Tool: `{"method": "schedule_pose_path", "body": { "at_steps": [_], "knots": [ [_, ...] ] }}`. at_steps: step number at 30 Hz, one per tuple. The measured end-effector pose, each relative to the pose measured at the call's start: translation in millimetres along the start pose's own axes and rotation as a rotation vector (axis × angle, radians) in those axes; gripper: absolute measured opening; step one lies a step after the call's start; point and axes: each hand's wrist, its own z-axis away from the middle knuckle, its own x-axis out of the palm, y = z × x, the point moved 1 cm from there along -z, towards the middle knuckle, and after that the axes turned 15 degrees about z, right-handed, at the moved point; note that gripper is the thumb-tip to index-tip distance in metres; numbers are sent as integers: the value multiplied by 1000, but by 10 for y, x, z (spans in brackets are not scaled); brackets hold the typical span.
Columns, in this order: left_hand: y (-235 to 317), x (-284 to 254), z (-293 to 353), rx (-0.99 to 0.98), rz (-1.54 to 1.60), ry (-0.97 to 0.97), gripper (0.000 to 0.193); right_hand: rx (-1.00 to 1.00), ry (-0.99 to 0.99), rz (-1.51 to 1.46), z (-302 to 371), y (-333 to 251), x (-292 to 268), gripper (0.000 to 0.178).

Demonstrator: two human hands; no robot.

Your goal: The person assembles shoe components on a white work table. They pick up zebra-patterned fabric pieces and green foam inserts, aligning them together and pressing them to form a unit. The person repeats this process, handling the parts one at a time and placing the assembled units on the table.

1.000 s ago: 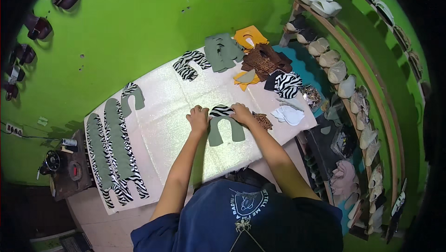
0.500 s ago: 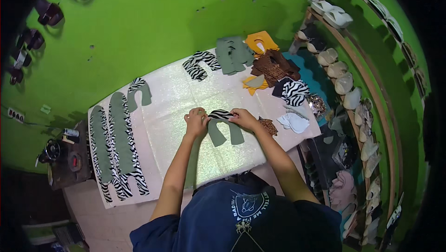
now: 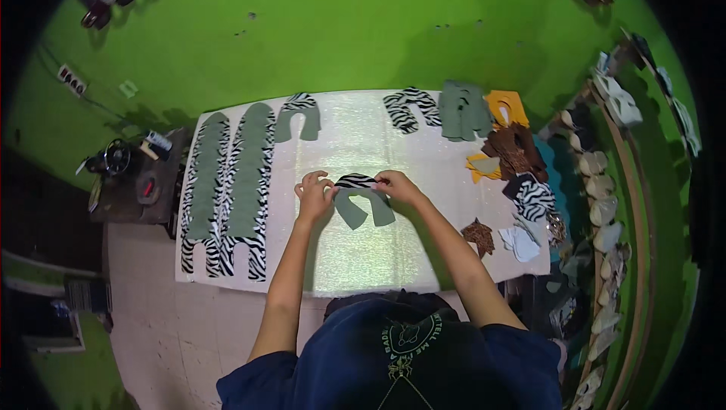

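Between my hands, at the middle of the table, is a horseshoe-shaped piece (image 3: 351, 212) of grey-green material that looks like a cut shoe upper. Its curved top carries a zebra-print strip (image 3: 355, 180); its two legs point toward me. My left hand (image 3: 313, 195) pinches the left end of the curve with thumb and finger, other fingers raised. The right end is pinched by my right hand (image 3: 396, 186). At the far left lies a similar green and zebra piece (image 3: 299, 118). Beside it are two long overlapping rows of such pieces (image 3: 206, 192).
Along the back right lie a zebra-print piece (image 3: 411, 111), grey-green pieces (image 3: 463, 112), yellow pieces (image 3: 507, 108), brown pieces (image 3: 517, 150) and white scraps (image 3: 519, 244). A wooden rack (image 3: 640, 221) with shoe forms stands at the right. A dark side table (image 3: 136, 198) holds tools at the left.
The view has turned left, so table and rack sit further right in the picture. Both hands keep their pinch on the horseshoe-shaped piece; the left fingers look slightly more spread.
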Motion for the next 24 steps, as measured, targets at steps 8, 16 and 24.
{"method": "schedule_pose_path", "body": {
  "at_steps": [8, 16, 24],
  "knots": [
    [-438, -667, 15, -71, -71, 139, 16, -182, -110, 185, -783, -397, 399, 20],
    [-876, -1099, -358, -90, -89, 211, 17, -248, -122, 146, -1427, -667, 618, 18],
    [-1203, -1168, -1053, -48, -96, 186, 18, -174, -31, 98, -1974, -614, 579, 17]
  ]
}}
